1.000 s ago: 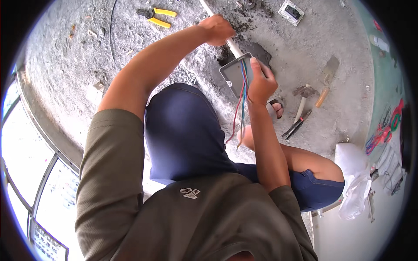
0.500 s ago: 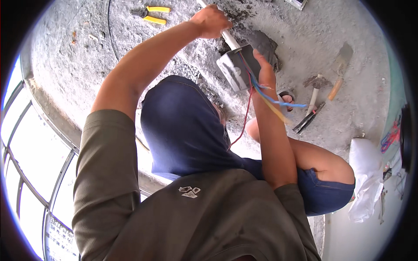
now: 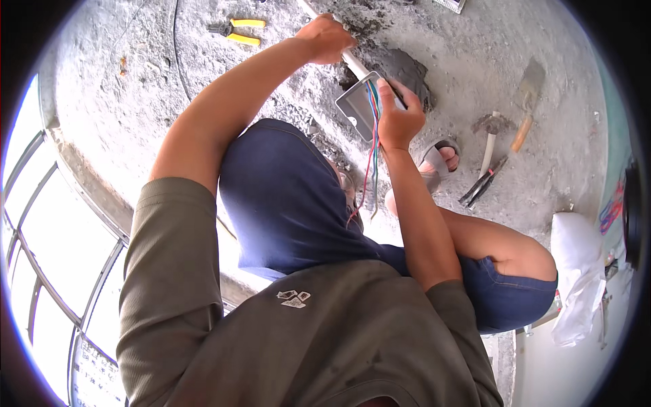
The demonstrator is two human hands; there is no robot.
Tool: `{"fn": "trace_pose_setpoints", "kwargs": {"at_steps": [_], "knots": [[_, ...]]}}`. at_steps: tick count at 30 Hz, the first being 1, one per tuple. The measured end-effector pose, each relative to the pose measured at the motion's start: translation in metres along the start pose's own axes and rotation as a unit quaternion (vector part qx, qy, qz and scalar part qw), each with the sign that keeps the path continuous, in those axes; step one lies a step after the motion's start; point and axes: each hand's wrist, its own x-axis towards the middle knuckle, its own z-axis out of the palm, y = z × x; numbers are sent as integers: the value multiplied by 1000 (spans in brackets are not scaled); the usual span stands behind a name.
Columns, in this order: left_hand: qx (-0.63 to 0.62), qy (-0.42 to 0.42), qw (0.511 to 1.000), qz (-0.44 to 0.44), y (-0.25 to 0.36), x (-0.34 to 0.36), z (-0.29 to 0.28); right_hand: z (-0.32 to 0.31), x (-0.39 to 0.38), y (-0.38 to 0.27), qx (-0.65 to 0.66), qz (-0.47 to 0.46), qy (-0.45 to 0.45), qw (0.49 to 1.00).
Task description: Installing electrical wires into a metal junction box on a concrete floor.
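My left hand (image 3: 327, 39) is closed around a white conduit pipe (image 3: 354, 65) that runs in from the top edge. At the pipe's lower end sits a square grey electrical junction box (image 3: 354, 107), its hollow side facing me. Gripping the box's right side is my right hand (image 3: 401, 119), with the thumb at the rim near the pipe. Several red, blue and green wires (image 3: 375, 159) come out of the box beside my thumb and hang down towards my knee. Behind the box lies a dark heap of wet mortar (image 3: 405, 71).
Yellow-handled pliers (image 3: 244, 32) lie at the upper left, near a black cable (image 3: 178, 54). On the right are a hammer (image 3: 489, 142), a trowel (image 3: 526, 112) and black-handled pliers (image 3: 483, 184). A white sack (image 3: 576, 271) stands farther right. Barred window panes (image 3: 54, 251) fill the left.
The box has turned so its hollow side shows. My right hand has shifted its grip onto the box's side, and the wires have swung from the right to hang downward.
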Motion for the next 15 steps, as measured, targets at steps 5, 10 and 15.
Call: {"fn": "trace_pose_setpoints", "kwargs": {"at_steps": [5,10,15], "knots": [[-19,138,989,50,-1,-14,20,0,0,5,62,76,-43,994],[-247,206,938,-132,40,-53,19,-4,8,27,-12,6,-42,999],[-517,95,827,-199,56,-55,40,5,5,31,-29,-30,-39,998]]}}
